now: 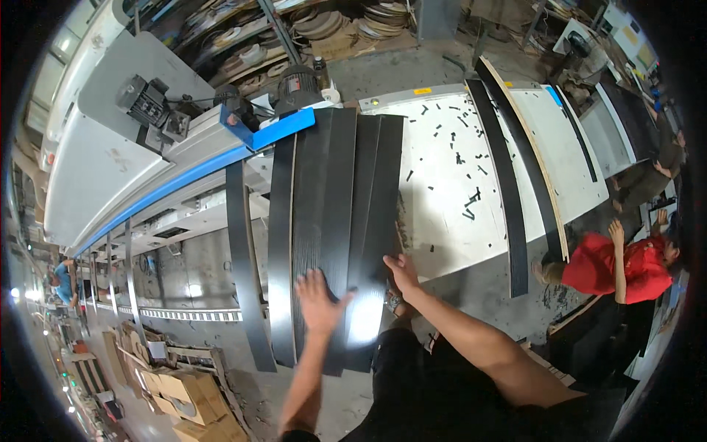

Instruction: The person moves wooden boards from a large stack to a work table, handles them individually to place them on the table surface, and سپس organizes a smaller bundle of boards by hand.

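Note:
Several long black boards (324, 184) lie side by side and partly overlapping, lengthwise away from me, between the machine and the white table. My left hand (320, 302) rests flat on the black boards, fingers spread. At the right edge of the rightmost board (379, 191), my right hand (403, 276) has its thumb at the top face. Its other fingers are partly hidden by the edge and look curled around it. Farther left, a narrow black strip (247, 280) lies apart from the wider boards across the machine's side.
A white table (442, 221) with scattered black scraps stands at right, carrying long black strips (504, 199). A machine with a blue rail (184, 180) and motor (298, 85) is at left. A person in red (618, 265) stands far right. Cardboard boxes (184, 390) sit lower left.

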`<state>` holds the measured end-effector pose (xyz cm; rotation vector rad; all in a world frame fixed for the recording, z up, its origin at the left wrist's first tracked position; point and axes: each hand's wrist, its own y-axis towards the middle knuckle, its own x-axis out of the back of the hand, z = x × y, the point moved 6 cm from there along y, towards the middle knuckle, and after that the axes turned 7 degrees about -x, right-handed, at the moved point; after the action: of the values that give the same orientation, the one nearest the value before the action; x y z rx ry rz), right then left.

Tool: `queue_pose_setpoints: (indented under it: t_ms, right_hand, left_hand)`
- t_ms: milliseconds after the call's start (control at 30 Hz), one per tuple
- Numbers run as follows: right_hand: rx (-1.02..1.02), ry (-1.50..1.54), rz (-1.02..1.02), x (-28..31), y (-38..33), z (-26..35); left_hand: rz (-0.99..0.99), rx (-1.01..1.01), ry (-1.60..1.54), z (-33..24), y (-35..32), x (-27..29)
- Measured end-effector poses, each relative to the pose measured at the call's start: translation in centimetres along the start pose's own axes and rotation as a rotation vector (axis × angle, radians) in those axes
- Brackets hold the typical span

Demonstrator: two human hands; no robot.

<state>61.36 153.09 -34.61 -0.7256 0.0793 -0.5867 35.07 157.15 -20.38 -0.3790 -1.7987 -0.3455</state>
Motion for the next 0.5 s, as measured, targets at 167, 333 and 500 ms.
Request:
queue_pose_setpoints:
  t_ms: [167, 333, 500]
  right_hand:
    - [-0.398, 0.117, 0.149, -2.5, 1.5, -0.5]
    - [-0.01, 0.002, -0.072, -1.5, -1.2, 3.2]
    - [0.037, 0.025, -0.046, 2.5, -1.6, 4.7]
  left_hand:
    - [-0.108, 0.094, -0.058, -3.9, -1.0, -2.9]
    - [-0.167, 0.176, -0.119, -5.5, -1.2, -2.4]
    - [-0.269, 0.224, -0.151, -8.6, -3.4, -1.0]
